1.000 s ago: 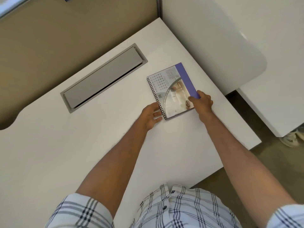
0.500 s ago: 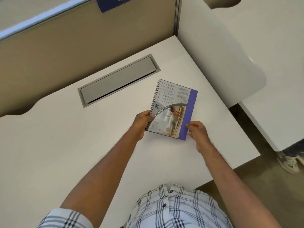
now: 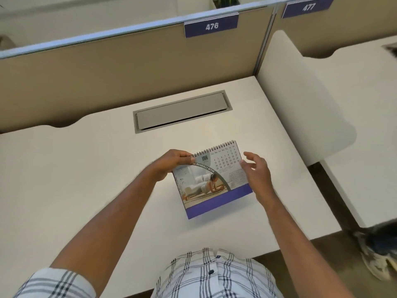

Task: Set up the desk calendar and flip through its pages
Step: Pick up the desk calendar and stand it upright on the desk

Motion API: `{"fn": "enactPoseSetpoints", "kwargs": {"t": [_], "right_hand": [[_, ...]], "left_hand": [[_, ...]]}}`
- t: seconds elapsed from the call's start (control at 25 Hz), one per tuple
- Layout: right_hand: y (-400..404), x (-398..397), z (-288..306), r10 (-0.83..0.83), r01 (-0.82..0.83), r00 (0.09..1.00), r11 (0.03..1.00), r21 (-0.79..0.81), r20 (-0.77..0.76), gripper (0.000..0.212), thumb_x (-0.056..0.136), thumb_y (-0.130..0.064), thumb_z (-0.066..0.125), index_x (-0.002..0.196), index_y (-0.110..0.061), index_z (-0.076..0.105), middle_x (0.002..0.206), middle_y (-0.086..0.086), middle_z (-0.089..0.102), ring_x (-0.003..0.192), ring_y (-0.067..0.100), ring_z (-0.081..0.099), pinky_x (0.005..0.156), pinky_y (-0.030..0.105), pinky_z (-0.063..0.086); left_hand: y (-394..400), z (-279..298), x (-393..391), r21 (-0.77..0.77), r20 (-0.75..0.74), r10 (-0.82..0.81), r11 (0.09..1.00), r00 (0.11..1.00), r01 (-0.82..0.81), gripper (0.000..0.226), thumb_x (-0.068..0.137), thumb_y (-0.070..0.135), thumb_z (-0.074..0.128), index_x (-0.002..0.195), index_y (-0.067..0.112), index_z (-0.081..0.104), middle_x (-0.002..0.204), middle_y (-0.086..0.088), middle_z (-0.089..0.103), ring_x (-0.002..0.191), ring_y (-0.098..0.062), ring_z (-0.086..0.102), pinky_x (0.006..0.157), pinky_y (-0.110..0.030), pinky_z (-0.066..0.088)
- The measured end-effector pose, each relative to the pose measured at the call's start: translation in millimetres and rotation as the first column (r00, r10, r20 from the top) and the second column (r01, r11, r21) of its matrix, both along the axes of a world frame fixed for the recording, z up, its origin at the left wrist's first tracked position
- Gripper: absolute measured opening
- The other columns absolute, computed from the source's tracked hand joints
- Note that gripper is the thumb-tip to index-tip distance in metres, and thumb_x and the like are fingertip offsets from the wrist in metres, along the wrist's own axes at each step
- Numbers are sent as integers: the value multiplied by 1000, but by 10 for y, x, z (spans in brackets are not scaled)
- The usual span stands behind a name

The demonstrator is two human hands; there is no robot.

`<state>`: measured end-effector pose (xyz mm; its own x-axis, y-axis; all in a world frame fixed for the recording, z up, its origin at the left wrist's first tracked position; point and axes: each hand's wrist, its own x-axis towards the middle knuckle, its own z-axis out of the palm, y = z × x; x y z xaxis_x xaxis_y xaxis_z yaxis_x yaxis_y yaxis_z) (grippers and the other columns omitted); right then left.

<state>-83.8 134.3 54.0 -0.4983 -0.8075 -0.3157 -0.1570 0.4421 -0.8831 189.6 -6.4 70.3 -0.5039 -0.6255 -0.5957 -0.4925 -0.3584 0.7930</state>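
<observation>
While the left hand (image 3: 171, 163) pinches the calendar (image 3: 211, 179) at its spiral corner, thumb on the JAN page, the right hand (image 3: 256, 175) is open, fingers spread, at most brushing the right edge; the calendar tilts over the desk (image 3: 86, 179), its purple lower edge low toward the surface, whether touching is unclear; held at one corner only, it could swing or slip, or, set down before the base spreads, fall flat.

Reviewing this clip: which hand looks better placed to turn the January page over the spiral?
Probably the right hand. It is open beside the calendar, fingers near the page's free right edge. The left hand is pinching the top left corner at the spiral, steadying the calendar.
</observation>
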Motion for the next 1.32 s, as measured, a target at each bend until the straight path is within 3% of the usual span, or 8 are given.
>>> {"fn": "enactPoseSetpoints", "kwargs": {"t": [0.28,0.44,0.6,0.8,0.88,1.0,1.16,1.32], "right_hand": [[119,794,-50,65,-69,996,996,62,56,33,97,-25,62,129,-32,61,129,0,59,110,9,61,55,7,49],[126,1030,9,76,-83,992,995,62,101,26,96,-24,62,119,-34,62,122,-7,64,104,6,64,62,16,51],[103,1193,81,17,-35,973,996,78,230,19,97,-28,64,116,-27,62,111,-8,70,102,15,70,71,32,59],[78,1411,162,2,-28,954,996,81,299,23,102,-32,57,118,-18,67,108,-4,78,95,15,74,67,28,56],[74,1483,185,-28,1,943,997,81,331,22,103,-29,56,116,-17,69,108,-2,78,93,17,73,64,26,55],[60,1580,205,-84,58,929,995,82,361,19,103,-30,56,115,-23,70,105,-4,78,92,17,73,59,26,55],[23,1792,131,-133,105,911,990,94,390,17,103,-27,55,108,-29,72,102,-7,78,86,14,72,57,24,55],[-3,2048,-27,-110,74,901,992,102,419,18,103,-24,56,101,-30,73,96,-11,79,84,10,72,54,21,55]], "left_hand": [[97,-5,717,56,-8,115,992,993,-115,31,84,43,79,107,22,82,107,-6,80,87,-17,77,63,-26,58],[149,-15,1028,59,-8,168,984,986,-167,28,84,44,79,104,26,83,104,-3,81,84,-15,78,61,-24,58],[185,0,1230,72,-31,201,978,979,-198,29,83,44,79,105,26,83,104,-3,81,84,-15,78,62,-24,58],[228,62,1371,78,-76,258,964,963,-252,32,85,41,78,107,19,81,106,-4,81,84,-16,76,62,-25,58],[263,101,1455,98,-131,354,934,926,-343,35,86,43,77,110,18,77,106,-5,80,86,-17,74,64,-26,58],[349,78,1612,100,-191,599,800,778,-591,41,90,44,72,118,15,71,106,-2,78,93,-18,69,75,-31,55],[624,-115,1796,-37,-93,803,588,589,-808,37,94,48,66,105,13,67,92,-2,63,78,-18,57,69,-31,51],[896,-255,1890,-19,-75,778,624,624,-781,30,98,35,64,111,8,60,103,-13,69,82,-24,65,72,-38,56]]}}
